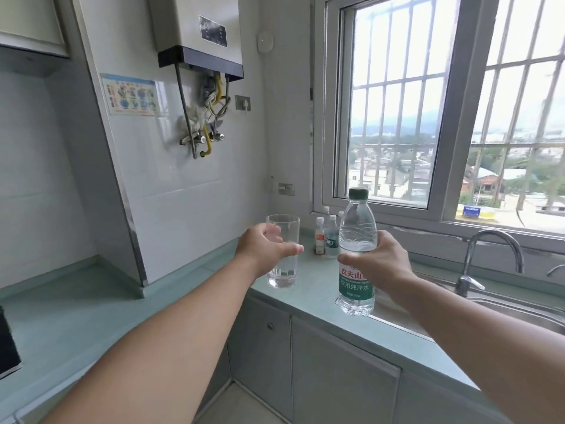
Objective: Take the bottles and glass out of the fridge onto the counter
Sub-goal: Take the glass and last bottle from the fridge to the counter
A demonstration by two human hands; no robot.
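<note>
My left hand [264, 249] grips a tall clear glass [282, 237] upright, a little water in its bottom, held over the pale green counter [308, 289]. My right hand [382, 261] is wrapped around the middle of a clear water bottle [357, 237] with a dark green cap and a green and white label. The bottle stands upright near the counter's front edge, beside the sink. Whether glass or bottle touches the counter I cannot tell. Several small bottles [325, 237] stand in the corner under the window. The fridge is out of view.
A steel sink [519, 316] with a curved tap [489, 255] lies to the right. A barred window [443, 117] fills the back right. A water heater [198, 35] with pipes hangs on the tiled wall. Grey cabinet doors [336, 377] run below the counter. A dark object [7, 347] sits at far left.
</note>
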